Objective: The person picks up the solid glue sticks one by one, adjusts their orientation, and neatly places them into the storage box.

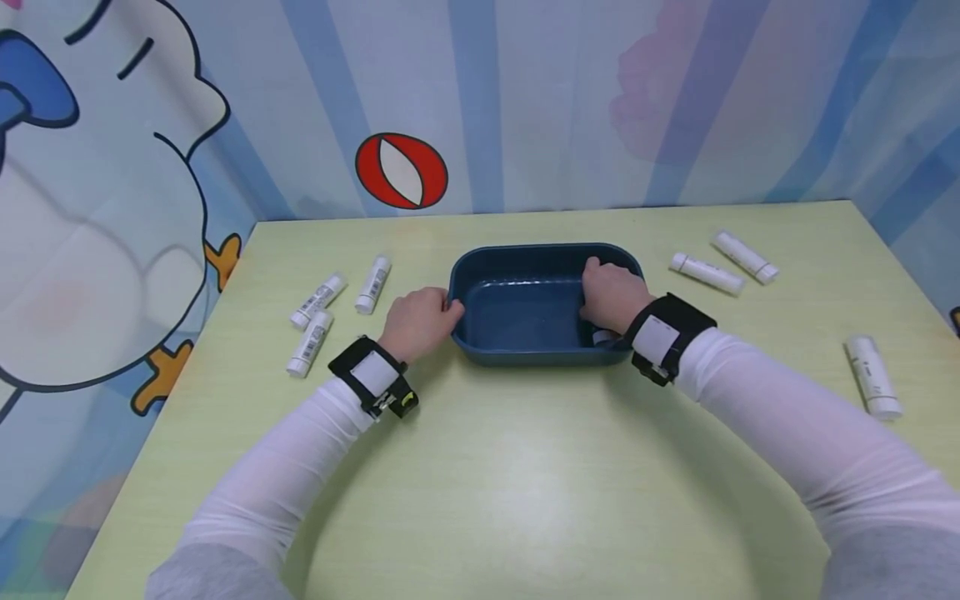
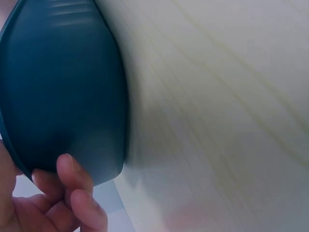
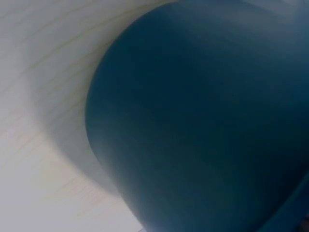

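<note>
A dark blue rectangular basin (image 1: 517, 312) stands on the table. My left hand (image 1: 422, 323) grips its left rim; in the left wrist view curled fingers (image 2: 77, 174) lie against the basin's outer wall (image 2: 67, 92). My right hand (image 1: 613, 297) reaches over the right rim into the basin, knuckles up and fingertips hidden. Just below that hand, inside the basin, part of a white tube (image 1: 602, 336) shows; whether the fingers hold it cannot be seen. The right wrist view is filled mostly by the basin's outside (image 3: 193, 121).
Left of the basin lie three white tubes, one (image 1: 372, 284) apart from a touching pair (image 1: 310, 343). On the right are two more tubes (image 1: 707, 273) close together and a single tube (image 1: 872, 377) nearer the right edge. A printed curtain (image 1: 540, 108) hangs behind the table (image 1: 517, 475).
</note>
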`<state>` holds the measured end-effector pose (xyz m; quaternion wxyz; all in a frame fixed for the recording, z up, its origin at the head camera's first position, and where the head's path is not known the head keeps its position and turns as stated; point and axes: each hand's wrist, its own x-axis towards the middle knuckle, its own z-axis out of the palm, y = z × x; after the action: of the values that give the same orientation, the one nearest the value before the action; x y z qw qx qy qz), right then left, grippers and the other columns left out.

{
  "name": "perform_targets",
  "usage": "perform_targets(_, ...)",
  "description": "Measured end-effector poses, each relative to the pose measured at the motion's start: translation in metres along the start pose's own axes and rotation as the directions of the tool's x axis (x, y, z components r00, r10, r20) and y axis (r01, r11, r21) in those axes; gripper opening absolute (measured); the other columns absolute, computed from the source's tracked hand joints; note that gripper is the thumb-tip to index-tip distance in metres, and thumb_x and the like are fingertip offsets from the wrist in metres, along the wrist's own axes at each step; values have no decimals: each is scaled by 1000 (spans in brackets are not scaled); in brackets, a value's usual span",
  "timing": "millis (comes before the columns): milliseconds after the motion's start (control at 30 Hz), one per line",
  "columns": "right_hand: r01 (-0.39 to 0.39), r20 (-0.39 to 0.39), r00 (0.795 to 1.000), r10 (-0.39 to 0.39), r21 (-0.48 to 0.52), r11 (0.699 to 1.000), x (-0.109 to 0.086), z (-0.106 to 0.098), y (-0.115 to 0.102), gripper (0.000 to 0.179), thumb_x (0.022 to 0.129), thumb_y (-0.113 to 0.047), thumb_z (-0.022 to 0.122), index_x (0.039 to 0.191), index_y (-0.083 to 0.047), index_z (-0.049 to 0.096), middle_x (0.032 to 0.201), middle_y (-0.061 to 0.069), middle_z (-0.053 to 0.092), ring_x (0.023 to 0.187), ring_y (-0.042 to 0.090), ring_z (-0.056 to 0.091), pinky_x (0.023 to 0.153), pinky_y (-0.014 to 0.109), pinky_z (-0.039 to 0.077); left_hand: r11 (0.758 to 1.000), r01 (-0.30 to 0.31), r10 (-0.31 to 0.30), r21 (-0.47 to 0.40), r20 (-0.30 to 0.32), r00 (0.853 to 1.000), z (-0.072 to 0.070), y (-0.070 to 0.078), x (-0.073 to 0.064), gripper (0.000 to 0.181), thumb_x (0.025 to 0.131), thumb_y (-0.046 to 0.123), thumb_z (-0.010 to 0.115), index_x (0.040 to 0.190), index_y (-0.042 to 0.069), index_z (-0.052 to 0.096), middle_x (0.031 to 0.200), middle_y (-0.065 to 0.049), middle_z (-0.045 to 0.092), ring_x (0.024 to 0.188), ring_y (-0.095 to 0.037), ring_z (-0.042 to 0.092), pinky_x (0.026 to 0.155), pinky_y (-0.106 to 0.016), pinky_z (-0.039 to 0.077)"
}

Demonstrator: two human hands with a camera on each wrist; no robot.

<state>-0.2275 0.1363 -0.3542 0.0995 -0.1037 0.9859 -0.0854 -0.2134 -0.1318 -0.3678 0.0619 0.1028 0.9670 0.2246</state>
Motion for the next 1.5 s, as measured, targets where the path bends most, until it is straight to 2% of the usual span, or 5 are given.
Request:
perform_targets(767, 49, 30, 998, -50, 41, 998, -11, -22, -4, 49, 97, -22, 58, 124, 14, 39, 72, 13, 57, 60, 25, 60, 56, 38, 47, 1000, 9, -10, -20, -5, 1000, -3, -2, -2, 37, 99, 26, 48, 68, 8, 52, 60, -3, 49, 55, -22, 50, 52, -29, 33)
perform_targets(933, 97, -96, 992, -85, 122, 988, -27, -36, 2, 31, 98, -22, 53, 111, 6, 50, 66, 10, 54, 53, 22, 53, 53, 36, 41, 1000, 13, -13, -22, 1, 1000, -3, -2, -1, 36, 99, 26, 48, 69, 8, 52, 60, -4, 50, 56, -22, 51, 52, -29, 33)
perform_targets(1200, 124, -327, 943, -61, 178, 976, -57, -55, 33, 23, 97, -23, 53, 101, -1, 56, 66, 10, 57, 48, 21, 49, 45, 35, 36, 1000, 8, -8, -17, -3, 1000, -2, -2, -1, 36, 99, 26, 48, 68, 8, 52, 60, -4, 49, 55, -21, 50, 52, -29, 32)
perform_targets(1333, 107, -373, 928, -29, 190, 976, -74, -60, 54, 30, 98, -28, 53, 106, 1, 56, 86, 16, 64, 65, 27, 58, 54, 41, 43, 1000, 5, -6, -21, -3, 1000, -1, -2, -1, 36, 99, 26, 48, 68, 8, 52, 60, -4, 50, 55, -21, 51, 51, -29, 33)
perform_targets(1500, 67, -323, 947, 7, 218, 974, -95, -61, 84, 56, 97, -40, 54, 130, 5, 47, 122, 26, 53, 105, 41, 55, 78, 57, 44, 1000, -1, 1, -18, -8, 1000, 1, -3, 0, 36, 99, 27, 48, 67, 9, 52, 59, -3, 49, 54, -21, 50, 50, -29, 32)
